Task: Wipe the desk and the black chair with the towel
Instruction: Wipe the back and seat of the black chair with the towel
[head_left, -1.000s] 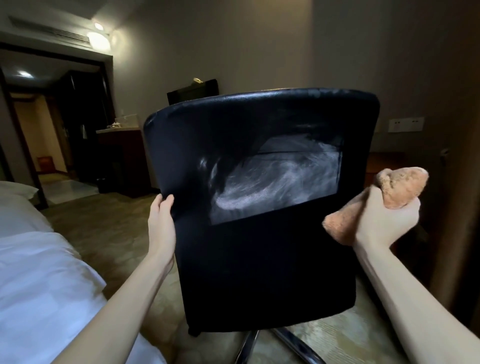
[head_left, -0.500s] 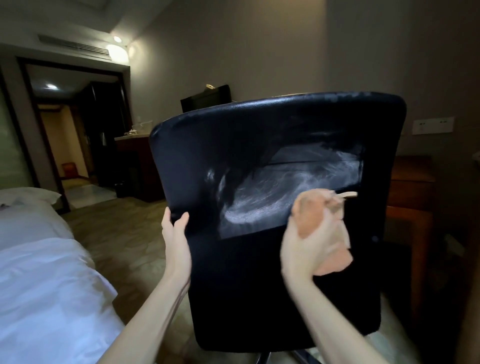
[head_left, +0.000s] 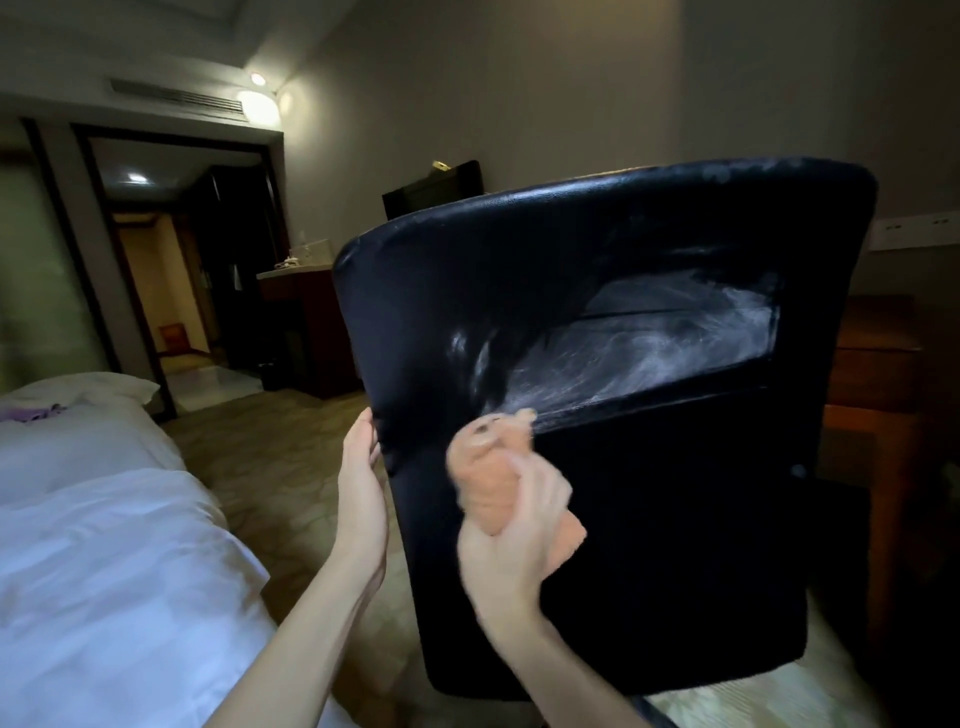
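Towel (head_left: 483, 480), long axis upright, clamped in right hand (head_left: 514, 551) on black chair (head_left: 665, 530) back; left hand (head_left: 362, 480) grips edge.

The black chair (head_left: 675, 519) stands with the rear of its backrest facing the camera, upright and leaning slightly to the right. The covering is glossy black. A rectangular panel across the upper half carries whitish smeared streaks. The left hand (head_left: 363, 478) grips the left edge of the backrest. The towel (head_left: 488, 467) is peach-coloured, bunched into a wad and blurred. The right hand (head_left: 519, 525) holds it in curled fingers against the backrest at the panel's lower left corner. The desk (head_left: 872, 364), brown wood, stands behind the chair on the right, partly hidden.
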